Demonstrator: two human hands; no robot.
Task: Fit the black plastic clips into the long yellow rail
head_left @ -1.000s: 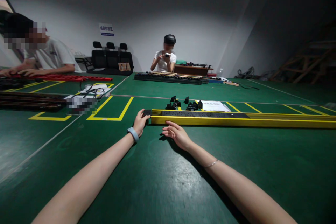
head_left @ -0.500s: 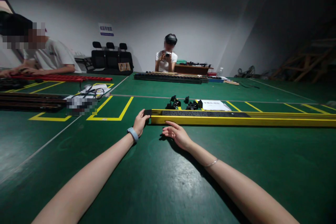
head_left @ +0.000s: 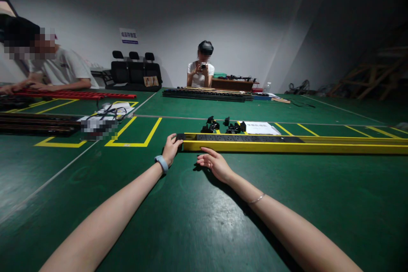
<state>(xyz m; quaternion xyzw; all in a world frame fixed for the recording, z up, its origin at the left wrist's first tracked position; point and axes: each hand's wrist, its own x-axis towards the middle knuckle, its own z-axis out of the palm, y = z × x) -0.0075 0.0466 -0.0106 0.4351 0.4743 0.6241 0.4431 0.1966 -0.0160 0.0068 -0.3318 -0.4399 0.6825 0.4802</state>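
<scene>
A long yellow rail [head_left: 287,146] lies across the green table, with a black socket strip [head_left: 242,138] set in its top channel. My left hand [head_left: 170,149], a blue band on its wrist, is closed around the strip's black left end [head_left: 180,137], thumb on top. My right hand [head_left: 214,162] rests on the table just in front of the rail. Its fingers are loosely spread, the forefinger reaches toward the rail's front face, and it holds nothing.
Small black parts [head_left: 223,126] and a white sheet [head_left: 261,128] lie behind the rail. Dark rails [head_left: 38,122], cables and papers [head_left: 111,111] are at the left. One person [head_left: 60,70] works at the far left; another [head_left: 201,70] sits opposite holding a small object.
The strip's black end, which stuck out to the left of the yellow rail, now sits closer in. My left hand moved slightly right with it. My right hand barely moved.
</scene>
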